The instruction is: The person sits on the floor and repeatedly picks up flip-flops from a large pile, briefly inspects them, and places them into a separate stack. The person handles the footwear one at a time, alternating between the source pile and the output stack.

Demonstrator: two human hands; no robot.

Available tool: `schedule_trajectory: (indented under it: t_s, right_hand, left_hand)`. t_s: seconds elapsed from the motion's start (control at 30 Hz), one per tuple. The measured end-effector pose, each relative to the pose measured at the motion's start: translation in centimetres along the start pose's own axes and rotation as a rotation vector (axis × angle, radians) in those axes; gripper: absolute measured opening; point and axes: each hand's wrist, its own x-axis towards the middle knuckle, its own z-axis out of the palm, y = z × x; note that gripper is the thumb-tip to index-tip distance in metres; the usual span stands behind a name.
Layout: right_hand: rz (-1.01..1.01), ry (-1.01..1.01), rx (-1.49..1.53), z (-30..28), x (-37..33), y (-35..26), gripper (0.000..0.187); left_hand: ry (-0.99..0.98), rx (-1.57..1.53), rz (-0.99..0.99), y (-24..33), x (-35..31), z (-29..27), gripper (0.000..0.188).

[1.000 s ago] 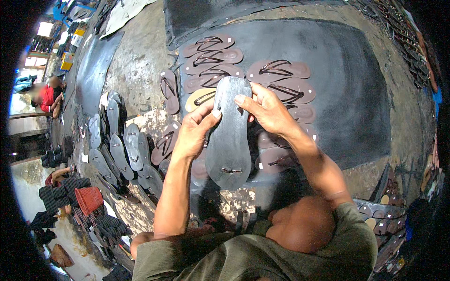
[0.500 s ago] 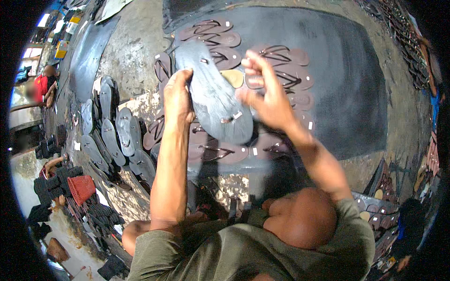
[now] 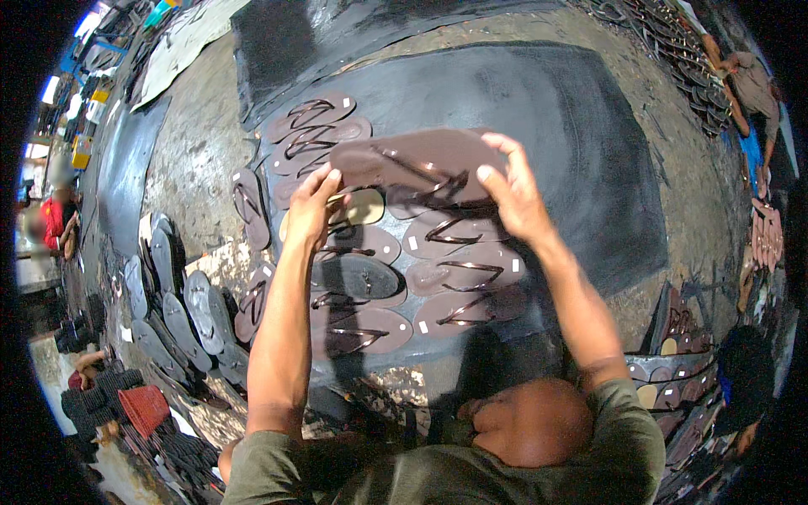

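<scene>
A brown flip-flop [image 3: 404, 156] with glossy dark straps hangs crosswise between my hands, its strapped side facing up. Its narrower left end is gripped by my left hand [image 3: 313, 202], thumb along the edge. At the wider right end, my right hand [image 3: 522, 192] closes round the rim, thumb on the near side. Below them, brown flip-flops [image 3: 471, 273] lie in two columns on a dark sheet [image 3: 589, 168]. Among these are a cream-coloured sole [image 3: 366, 208], partly behind the left hand, and a dark grey sole [image 3: 358, 276].
Several grey flip-flops [image 3: 202, 307] are heaped at the left. A red basket [image 3: 143, 410] stands at the lower left beside black ridged pieces. More footwear [image 3: 673, 387] lies at the lower right. A person in red [image 3: 59, 223] is at the far left, another person [image 3: 753, 88] at the upper right.
The flip-flop has turned from grey underside up to brown strapped side up, and from lengthwise to crosswise. My right hand, earlier free beside it, now grips it too. The view has shifted.
</scene>
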Motion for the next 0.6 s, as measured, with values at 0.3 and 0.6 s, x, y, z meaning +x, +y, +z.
schedule_trajectory:
  t_s: [0.3,0.6]
  right_hand:
    - [0.171,0.165,-0.253,-6.3,16.8,12.0,0.036]
    - [0.325,0.055,-0.343,-7.6,18.3,18.3,0.04]
  left_hand:
    - [0.101,0.595,0.003,-1.8,16.3,5.8,0.039]
    - [0.082,0.712,-0.032,-4.1,18.4,4.9,0.031]
